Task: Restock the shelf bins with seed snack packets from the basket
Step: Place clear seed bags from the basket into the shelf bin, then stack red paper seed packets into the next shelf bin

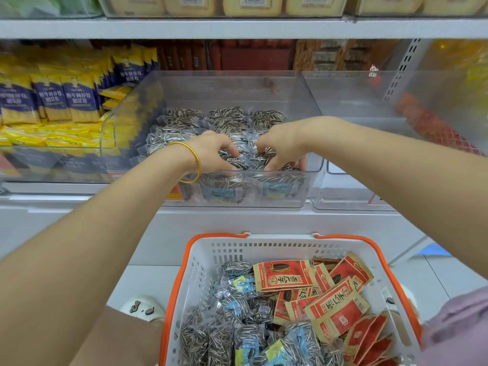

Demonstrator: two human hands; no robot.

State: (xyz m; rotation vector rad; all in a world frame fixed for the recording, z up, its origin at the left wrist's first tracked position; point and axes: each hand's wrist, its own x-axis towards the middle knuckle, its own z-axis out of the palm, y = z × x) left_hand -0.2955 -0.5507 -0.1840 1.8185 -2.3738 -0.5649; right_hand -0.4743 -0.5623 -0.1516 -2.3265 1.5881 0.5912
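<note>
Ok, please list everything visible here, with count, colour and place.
middle bin: one, clear, lower shelf centre
basket: one, white with orange handles, below shelf
clear sunflower seed packets: many, striped with blue labels, middle bin and basket
red seed packets: many, red and tan, basket's right side
yellow-and-blue packets: many, lower shelf, left
right bin: one, clear, beside middle bin
red packets: several, red, right bin
pale packs: several, cream, top shelf
bangle: one, gold, left wrist
shoe: one, white, left of basket
left hand: grips packets in middle bin
right hand: likewise
</note>
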